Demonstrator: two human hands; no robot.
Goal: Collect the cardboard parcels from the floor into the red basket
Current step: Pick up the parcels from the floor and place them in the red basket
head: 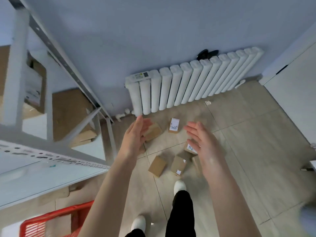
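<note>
Several small cardboard parcels lie on the tiled floor in front of me. One with a white label (174,125) is near the radiator, a plain one (153,132) lies just behind my left hand, another plain one (157,165) and a labelled one (178,165) sit nearer my feet. A further labelled parcel (189,148) is partly hidden by my right hand. My left hand (135,135) and my right hand (202,142) reach out above the parcels, fingers straight, holding nothing. The red basket (51,221) stands at the lower left.
A white metal shelf rack (42,161) with larger cardboard boxes (70,110) fills the left side. A white radiator (188,82) runs along the blue wall. A white door or cabinet (294,86) is on the right. My white shoes (179,186) stand on the tiles.
</note>
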